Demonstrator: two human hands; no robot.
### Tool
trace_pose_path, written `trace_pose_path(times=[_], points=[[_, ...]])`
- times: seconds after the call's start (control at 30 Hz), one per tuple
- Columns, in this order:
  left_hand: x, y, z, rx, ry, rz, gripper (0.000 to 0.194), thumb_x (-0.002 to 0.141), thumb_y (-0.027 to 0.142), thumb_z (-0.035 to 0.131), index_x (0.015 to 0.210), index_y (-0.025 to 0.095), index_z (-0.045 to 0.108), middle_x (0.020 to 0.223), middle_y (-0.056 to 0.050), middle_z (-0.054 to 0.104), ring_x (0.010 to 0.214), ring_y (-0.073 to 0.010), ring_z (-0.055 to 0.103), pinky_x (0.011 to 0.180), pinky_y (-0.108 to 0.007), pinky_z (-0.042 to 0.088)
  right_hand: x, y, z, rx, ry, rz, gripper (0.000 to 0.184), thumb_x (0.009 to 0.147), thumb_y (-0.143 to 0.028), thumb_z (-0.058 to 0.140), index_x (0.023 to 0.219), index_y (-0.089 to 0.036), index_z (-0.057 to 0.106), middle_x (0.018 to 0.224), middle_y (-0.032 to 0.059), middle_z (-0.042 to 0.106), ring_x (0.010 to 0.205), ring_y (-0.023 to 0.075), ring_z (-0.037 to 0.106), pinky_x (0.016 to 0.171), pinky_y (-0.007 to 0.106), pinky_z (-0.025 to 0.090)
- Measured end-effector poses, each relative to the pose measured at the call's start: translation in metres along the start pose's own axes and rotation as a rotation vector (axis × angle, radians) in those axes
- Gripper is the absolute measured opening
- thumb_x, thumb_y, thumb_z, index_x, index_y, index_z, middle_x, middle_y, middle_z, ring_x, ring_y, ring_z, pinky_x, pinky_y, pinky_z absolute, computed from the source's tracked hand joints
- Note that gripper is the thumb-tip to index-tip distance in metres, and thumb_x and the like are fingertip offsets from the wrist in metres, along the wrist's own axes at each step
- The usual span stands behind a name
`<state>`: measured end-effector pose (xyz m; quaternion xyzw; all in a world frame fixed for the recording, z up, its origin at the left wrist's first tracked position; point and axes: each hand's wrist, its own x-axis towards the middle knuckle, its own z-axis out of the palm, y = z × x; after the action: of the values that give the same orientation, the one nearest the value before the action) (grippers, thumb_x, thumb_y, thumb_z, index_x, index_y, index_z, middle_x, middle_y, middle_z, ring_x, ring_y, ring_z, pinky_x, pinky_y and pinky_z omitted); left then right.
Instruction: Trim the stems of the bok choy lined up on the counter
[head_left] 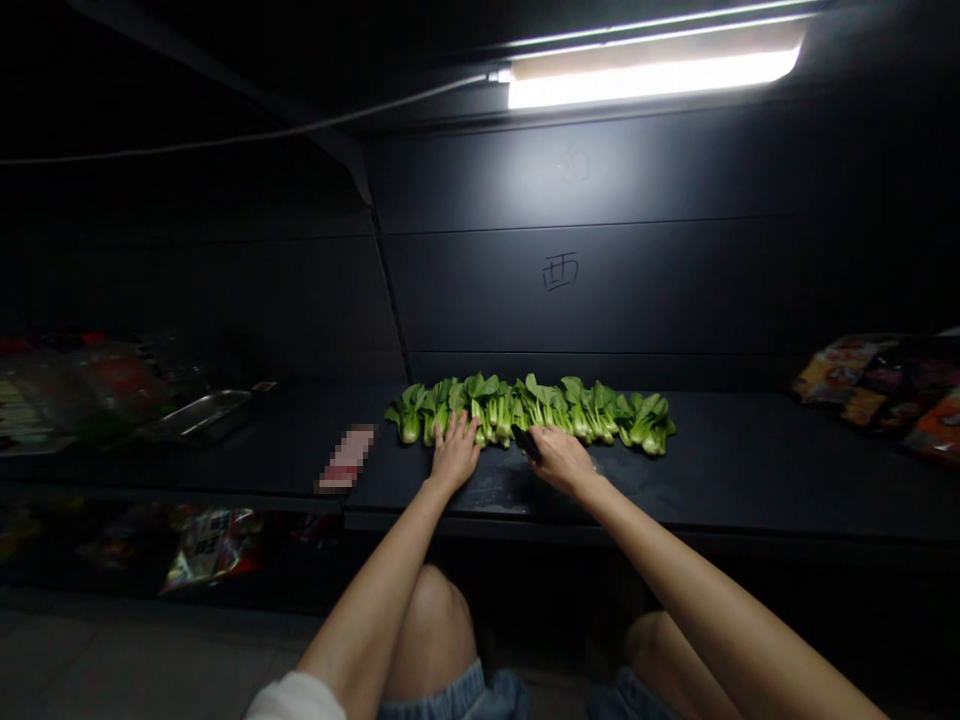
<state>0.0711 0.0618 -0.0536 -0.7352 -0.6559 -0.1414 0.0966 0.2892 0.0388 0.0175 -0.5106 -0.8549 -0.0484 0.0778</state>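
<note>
A row of green bok choy heads (585, 412) lies along the back of a black shelf (750, 480), stems toward me. My left hand (454, 452) rests flat with fingers spread on the heads near the row's left end. My right hand (561, 458) is closed around a small dark object (526, 442), held against the stems at the row's middle. What the dark object is I cannot make out.
A metal tray (206, 413) and wrapped packages (82, 390) sit on the shelf at the left. A pinkish tag (346, 458) lies near the shelf joint. Snack bags (885, 390) are stacked at the right. A lamp (652, 75) glows overhead. More packages (210, 545) lie below.
</note>
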Motion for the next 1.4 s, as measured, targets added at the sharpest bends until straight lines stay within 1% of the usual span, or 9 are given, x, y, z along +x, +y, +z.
trace_pose_path(times=[0.1,0.2,0.33,0.5,0.67,0.83,1.0,1.23,1.4], points=[[-0.002,-0.003,-0.003,0.014,0.021,-0.053,0.056,0.089,0.031,0.046,0.143,0.023,0.036,0.155,-0.011,0.025,0.144,-0.032,0.014,0.113,-0.06,0.014,0.002,-0.004,-0.001,0.005,-0.012,0.012,0.023,0.085,-0.019,0.048,0.107,-0.017,0.055,0.102,0.011,0.066,0.102,0.0223,0.056,0.077,0.027,0.039],[-0.003,-0.007,-0.005,0.009,0.014,-0.092,0.056,0.088,0.032,0.047,0.143,0.025,0.038,0.155,-0.012,0.026,0.144,-0.0347,0.016,0.112,-0.061,0.016,0.003,-0.008,-0.001,-0.006,-0.02,0.005,0.022,0.084,-0.017,0.049,0.105,-0.016,0.056,0.1,0.0108,0.066,0.103,0.0228,0.056,0.075,0.026,0.04],[-0.004,-0.011,-0.005,0.0,-0.004,-0.058,0.057,0.089,0.032,0.047,0.144,0.027,0.036,0.153,-0.012,0.031,0.143,-0.0338,0.019,0.113,-0.057,0.02,0.004,-0.013,-0.001,-0.013,-0.038,-0.011,0.02,0.085,-0.017,0.048,0.103,-0.017,0.056,0.099,0.0105,0.067,0.104,0.0223,0.056,0.077,0.026,0.039],[-0.004,-0.015,-0.006,-0.005,-0.021,-0.024,0.059,0.088,0.034,0.048,0.145,0.028,0.033,0.152,-0.011,0.032,0.143,-0.0352,0.018,0.112,-0.058,0.021,0.007,-0.019,0.002,0.002,-0.024,-0.017,0.023,0.087,-0.02,0.046,0.107,-0.017,0.055,0.103,0.0105,0.066,0.105,0.0224,0.055,0.079,0.026,0.04],[-0.005,-0.017,-0.009,0.001,-0.045,0.001,0.06,0.087,0.036,0.05,0.144,0.027,0.034,0.152,-0.012,0.032,0.142,-0.0362,0.02,0.111,-0.057,0.022,0.012,-0.024,0.004,-0.009,-0.03,-0.008,0.023,0.085,-0.02,0.046,0.107,-0.017,0.055,0.101,0.0108,0.067,0.103,0.0225,0.056,0.078,0.027,0.04],[-0.005,-0.021,-0.013,0.022,-0.058,0.032,0.06,0.086,0.038,0.051,0.142,0.022,0.038,0.151,-0.013,0.035,0.141,-0.0346,0.024,0.111,-0.055,0.024,0.015,-0.028,0.003,-0.015,-0.043,0.008,0.023,0.086,-0.021,0.048,0.108,-0.017,0.055,0.101,0.011,0.066,0.104,0.022,0.056,0.078,0.026,0.04],[-0.005,-0.025,-0.016,0.007,-0.076,0.051,0.062,0.086,0.038,0.049,0.143,0.015,0.036,0.15,-0.014,0.035,0.141,-0.0331,0.023,0.112,-0.052,0.024,0.017,-0.035,0.002,0.003,-0.039,-0.001,0.025,0.087,-0.024,0.047,0.11,-0.017,0.054,0.105,0.0115,0.065,0.106,0.0222,0.056,0.078,0.026,0.041],[-0.004,-0.03,-0.014,-0.029,-0.088,0.063,0.064,0.086,0.037,0.049,0.144,0.015,0.033,0.151,-0.013,0.034,0.142,-0.0317,0.023,0.113,-0.051,0.023,0.021,-0.042,-0.001,-0.001,-0.045,-0.03,0.024,0.087,-0.02,0.046,0.109,-0.016,0.056,0.102,0.0119,0.067,0.104,0.0237,0.056,0.076,0.027,0.041],[-0.004,-0.033,-0.013,-0.056,-0.092,0.076,0.065,0.086,0.038,0.048,0.145,0.015,0.031,0.151,-0.013,0.034,0.143,-0.0307,0.02,0.114,-0.05,0.021,0.026,-0.044,0.002,-0.002,-0.028,-0.043,0.022,0.088,-0.022,0.046,0.108,-0.017,0.055,0.103,0.0119,0.066,0.105,0.023,0.056,0.077,0.027,0.041]])
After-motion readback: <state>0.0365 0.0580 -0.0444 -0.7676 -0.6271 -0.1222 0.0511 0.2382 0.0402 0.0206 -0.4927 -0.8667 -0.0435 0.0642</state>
